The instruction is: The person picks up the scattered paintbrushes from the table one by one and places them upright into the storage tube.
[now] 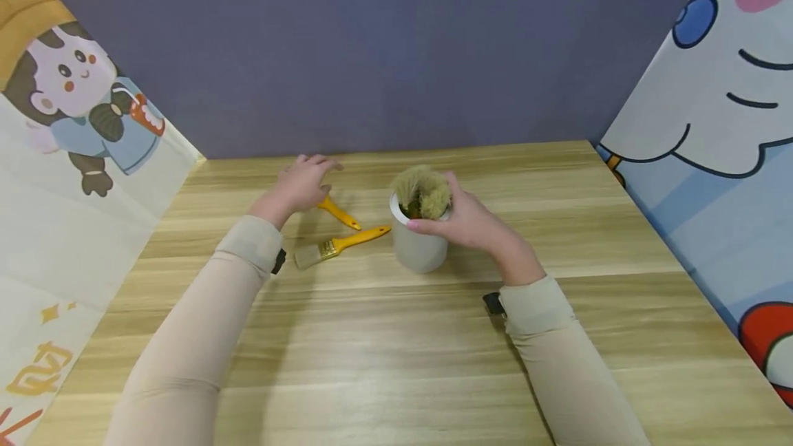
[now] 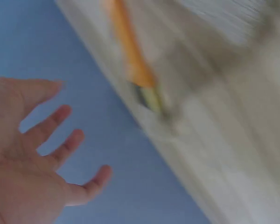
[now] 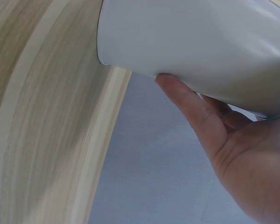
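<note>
A white cylindrical cup (image 1: 420,250) stands upright on the table, with tan fluffy bristle tufts (image 1: 427,191) rising above its rim. My right hand (image 1: 473,222) grips the cup from its right side, the thumb near the rim. In the right wrist view, fingers (image 3: 191,105) lie along the cup wall (image 3: 191,42). My left hand (image 1: 303,184) hovers by a yellow-handled paintbrush (image 1: 339,213), whose far end it hides. The left wrist view shows that hand with parted fingers and nothing held. Nearer me lies a second paintbrush (image 1: 362,235), its handle tip close to the cup.
The wood-grain table (image 1: 396,363) ends at a dark grey-blue wall (image 1: 384,54). Cartoon-printed panels stand along the left (image 1: 80,226) and right (image 1: 694,102) sides. A black wrist device (image 1: 493,303) shows below the right cuff.
</note>
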`<move>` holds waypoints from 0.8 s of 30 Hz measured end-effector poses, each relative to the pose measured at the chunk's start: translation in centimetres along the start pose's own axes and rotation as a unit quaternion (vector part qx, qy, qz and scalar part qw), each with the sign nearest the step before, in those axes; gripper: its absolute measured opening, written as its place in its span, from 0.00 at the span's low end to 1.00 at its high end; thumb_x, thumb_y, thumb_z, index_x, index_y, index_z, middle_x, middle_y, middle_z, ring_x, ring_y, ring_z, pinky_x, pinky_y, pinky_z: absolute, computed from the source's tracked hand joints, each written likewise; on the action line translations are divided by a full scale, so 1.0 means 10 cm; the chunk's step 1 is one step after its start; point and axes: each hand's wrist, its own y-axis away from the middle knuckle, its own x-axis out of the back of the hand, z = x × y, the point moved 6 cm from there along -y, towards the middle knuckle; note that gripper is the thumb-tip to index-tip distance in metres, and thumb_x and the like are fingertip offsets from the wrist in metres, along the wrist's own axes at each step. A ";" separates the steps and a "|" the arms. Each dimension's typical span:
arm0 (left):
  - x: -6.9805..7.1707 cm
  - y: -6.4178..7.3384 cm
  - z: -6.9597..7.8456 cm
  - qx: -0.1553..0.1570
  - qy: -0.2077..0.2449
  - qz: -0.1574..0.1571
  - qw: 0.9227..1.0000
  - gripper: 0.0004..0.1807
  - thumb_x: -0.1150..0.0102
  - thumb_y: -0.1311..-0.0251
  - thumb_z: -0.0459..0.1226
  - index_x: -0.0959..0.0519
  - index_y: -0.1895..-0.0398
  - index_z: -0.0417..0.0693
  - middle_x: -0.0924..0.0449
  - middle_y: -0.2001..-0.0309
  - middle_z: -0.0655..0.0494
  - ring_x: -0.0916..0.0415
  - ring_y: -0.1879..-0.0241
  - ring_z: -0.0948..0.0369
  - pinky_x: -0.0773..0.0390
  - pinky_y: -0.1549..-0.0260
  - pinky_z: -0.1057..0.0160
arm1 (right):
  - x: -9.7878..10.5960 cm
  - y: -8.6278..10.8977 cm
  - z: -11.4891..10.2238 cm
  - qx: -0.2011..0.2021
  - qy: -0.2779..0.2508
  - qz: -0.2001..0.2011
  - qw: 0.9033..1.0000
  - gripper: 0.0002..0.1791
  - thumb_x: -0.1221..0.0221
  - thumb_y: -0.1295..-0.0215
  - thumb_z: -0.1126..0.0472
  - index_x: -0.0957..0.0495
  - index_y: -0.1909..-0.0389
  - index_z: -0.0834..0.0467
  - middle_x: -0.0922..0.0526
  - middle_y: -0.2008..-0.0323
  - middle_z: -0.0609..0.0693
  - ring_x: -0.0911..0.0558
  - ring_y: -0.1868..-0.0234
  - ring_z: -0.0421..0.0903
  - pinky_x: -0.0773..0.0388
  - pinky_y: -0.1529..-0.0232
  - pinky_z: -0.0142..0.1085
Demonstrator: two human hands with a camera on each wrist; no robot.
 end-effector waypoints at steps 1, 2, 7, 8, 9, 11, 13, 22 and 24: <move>-0.05 0.00 -0.07 0.008 -0.011 -0.015 1.000 0.30 0.49 0.20 0.36 0.35 0.18 0.56 0.42 0.16 0.45 0.49 0.18 0.35 0.48 0.31 0.15 | 0.00 0.00 0.01 0.000 -0.001 0.000 1.000 0.65 0.24 0.46 0.31 0.53 0.17 0.44 0.34 0.21 0.57 0.34 0.19 0.60 0.37 0.21 0.62; -0.11 0.01 -0.13 0.014 -0.018 -0.028 0.999 0.31 0.50 0.22 0.34 0.36 0.18 0.55 0.43 0.16 0.45 0.51 0.18 0.34 0.48 0.30 0.16 | 0.00 0.00 0.01 0.001 -0.001 0.002 1.000 0.65 0.23 0.46 0.31 0.53 0.17 0.44 0.34 0.21 0.57 0.34 0.20 0.59 0.36 0.21 0.62; -0.29 0.08 -0.37 0.038 -0.026 -0.064 0.997 0.37 0.54 0.28 0.28 0.40 0.16 0.53 0.46 0.15 0.44 0.56 0.17 0.31 0.52 0.28 0.18 | 0.01 -0.01 0.00 0.005 0.003 0.001 1.000 0.65 0.24 0.46 0.32 0.54 0.16 0.45 0.34 0.21 0.57 0.34 0.19 0.60 0.37 0.21 0.62; -0.31 0.10 -0.41 0.043 -0.019 -0.067 0.997 0.37 0.55 0.28 0.28 0.40 0.15 0.53 0.46 0.14 0.44 0.57 0.16 0.31 0.53 0.29 0.16 | 0.01 0.00 0.00 0.005 0.004 0.001 1.000 0.66 0.24 0.46 0.32 0.54 0.16 0.45 0.35 0.21 0.57 0.34 0.19 0.60 0.37 0.21 0.62; -0.33 0.11 -0.44 0.047 -0.013 -0.070 0.996 0.38 0.56 0.28 0.29 0.40 0.15 0.54 0.46 0.14 0.45 0.57 0.16 0.31 0.55 0.31 0.15 | 0.01 0.00 0.00 0.004 0.005 -0.001 1.000 0.66 0.24 0.45 0.32 0.54 0.16 0.45 0.35 0.20 0.58 0.35 0.19 0.60 0.38 0.21 0.62; -0.36 0.12 -0.49 0.055 -0.003 -0.075 0.996 0.37 0.55 0.28 0.30 0.41 0.15 0.55 0.47 0.14 0.45 0.58 0.16 0.31 0.59 0.34 0.11 | 0.01 0.00 0.00 0.003 0.005 -0.005 1.000 0.66 0.24 0.45 0.32 0.55 0.16 0.46 0.35 0.20 0.58 0.35 0.19 0.60 0.38 0.20 0.63; -0.37 0.14 -0.52 0.057 0.005 -0.076 0.995 0.38 0.53 0.28 0.30 0.41 0.15 0.55 0.47 0.14 0.43 0.59 0.16 0.30 0.59 0.34 0.11 | 0.01 0.00 0.00 0.000 0.006 -0.007 1.000 0.65 0.24 0.44 0.32 0.55 0.16 0.46 0.36 0.20 0.58 0.36 0.18 0.61 0.39 0.20 0.63; -0.34 0.21 -0.55 0.041 0.005 -0.072 0.997 0.29 0.38 0.26 0.37 0.28 0.24 0.51 0.40 0.20 0.36 0.55 0.18 0.28 0.55 0.33 0.11 | 0.01 -0.01 0.00 -0.006 0.011 -0.001 1.000 0.64 0.24 0.45 0.31 0.53 0.17 0.46 0.35 0.21 0.59 0.34 0.19 0.62 0.37 0.21 0.63; -0.34 0.23 -0.57 0.035 0.007 -0.070 0.997 0.25 0.39 0.25 0.38 0.24 0.27 0.51 0.39 0.21 0.37 0.55 0.18 0.29 0.55 0.33 0.12 | 0.01 -0.01 0.00 -0.003 0.011 -0.001 1.000 0.64 0.24 0.46 0.31 0.52 0.18 0.46 0.34 0.21 0.59 0.34 0.19 0.61 0.37 0.21 0.63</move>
